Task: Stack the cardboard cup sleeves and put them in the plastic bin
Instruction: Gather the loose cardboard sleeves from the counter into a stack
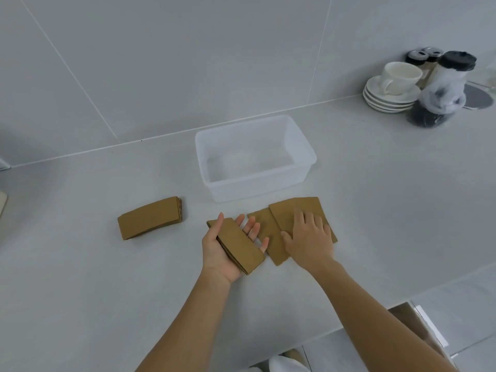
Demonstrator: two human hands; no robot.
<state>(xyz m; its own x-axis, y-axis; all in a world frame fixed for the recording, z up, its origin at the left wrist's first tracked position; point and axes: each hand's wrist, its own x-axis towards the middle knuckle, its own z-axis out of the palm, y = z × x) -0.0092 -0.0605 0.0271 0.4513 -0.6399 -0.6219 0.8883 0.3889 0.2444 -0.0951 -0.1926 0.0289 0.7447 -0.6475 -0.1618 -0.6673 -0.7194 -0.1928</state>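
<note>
My left hand (214,251) lies palm up and cradles a small stack of brown cardboard sleeves (239,245), with the fingers spread past its far edge. My right hand (308,237) rests flat, fingers apart, on top of loose sleeves (292,210) fanned on the counter just right of the left hand. One of those loose sleeves (268,234) sticks out between the two hands. A separate neat stack of sleeves (150,217) lies to the left. The translucent plastic bin (303,149) stands empty just behind the hands.
At the back right stand several stacked white saucers (389,99) with a white cup (400,75), a clear bottle with a black lid (445,84) and small jars. The white counter's front edge runs at lower right, with a cardboard box (413,326) below it.
</note>
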